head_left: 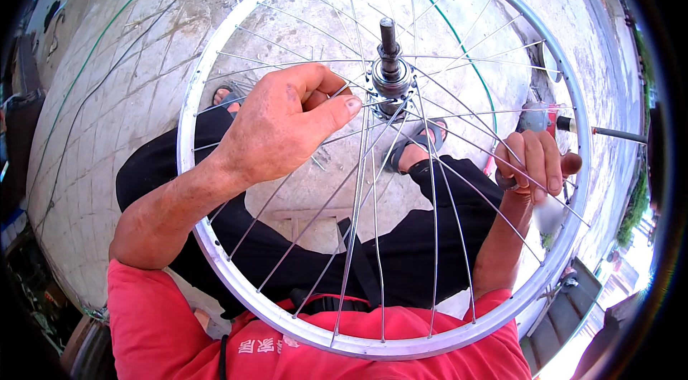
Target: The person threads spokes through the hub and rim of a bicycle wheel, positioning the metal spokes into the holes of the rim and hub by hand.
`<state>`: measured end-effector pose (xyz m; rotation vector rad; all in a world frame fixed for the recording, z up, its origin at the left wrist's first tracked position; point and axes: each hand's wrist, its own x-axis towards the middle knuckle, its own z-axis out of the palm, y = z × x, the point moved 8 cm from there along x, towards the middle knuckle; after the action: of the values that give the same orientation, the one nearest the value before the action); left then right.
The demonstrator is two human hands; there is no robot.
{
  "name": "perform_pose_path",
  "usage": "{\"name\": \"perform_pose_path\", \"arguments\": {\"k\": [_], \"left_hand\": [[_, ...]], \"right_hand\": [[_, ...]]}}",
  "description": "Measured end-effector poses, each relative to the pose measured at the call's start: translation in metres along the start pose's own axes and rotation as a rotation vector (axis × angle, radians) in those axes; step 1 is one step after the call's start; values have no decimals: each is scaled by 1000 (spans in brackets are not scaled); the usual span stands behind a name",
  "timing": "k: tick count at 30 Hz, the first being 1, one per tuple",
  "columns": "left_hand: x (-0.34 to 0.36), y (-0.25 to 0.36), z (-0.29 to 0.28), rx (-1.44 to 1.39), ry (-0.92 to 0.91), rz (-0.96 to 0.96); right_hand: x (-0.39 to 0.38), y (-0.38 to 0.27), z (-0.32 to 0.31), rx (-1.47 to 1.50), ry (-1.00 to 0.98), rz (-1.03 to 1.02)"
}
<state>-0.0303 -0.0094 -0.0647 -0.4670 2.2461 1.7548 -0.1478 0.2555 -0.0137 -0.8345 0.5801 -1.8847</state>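
Note:
A silver bicycle wheel rim [188, 118] lies across my lap, laced with thin metal spokes [438, 236]. At its centre stands the hub [391, 79], its threaded axle pointing up. Beside the hub flange, my left hand [279, 122] is closed, thumb and forefinger pinching a spoke close to its hub end. My right hand [534, 165] reaches up from under the wheel near the right side of the rim. Its fingers are curled over a long spoke whose outer end crosses over the rim.
Concrete paving [143, 43] surrounds me, crossed by a green hose [118, 11] and a dark cable. Beyond the rim at right is a red and grey tool [541, 118] with a dark rod. A grey metal tray [562, 315] sits at lower right. My sandalled feet show beneath the wheel.

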Motion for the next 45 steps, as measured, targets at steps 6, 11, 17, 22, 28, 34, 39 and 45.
{"name": "perform_pose_path", "arguments": {"k": [6,11,17,22,28,34,39,45], "left_hand": [[1,-2,1,-11,10,1],[1,-1,2,0,13,-47],[2,2,5,14,17,-80],[3,2,7,-11,34,-54],[3,8,7,18,66,-1],[3,11,8,56,80,15],[2,11,8,20,85,3],[2,11,9,6,70,-12]], "right_hand": [[7,-2,6,-32,-44,24],[-1,-3,-2,7,60,-8],[1,-2,5,33,91,-22],[1,-5,10,2,65,-40],[4,-9,17,-19,45,-51],[6,-12,20,-21,64,-60],[6,-11,21,-30,71,-54],[5,-13,19,-41,66,-42]]}}
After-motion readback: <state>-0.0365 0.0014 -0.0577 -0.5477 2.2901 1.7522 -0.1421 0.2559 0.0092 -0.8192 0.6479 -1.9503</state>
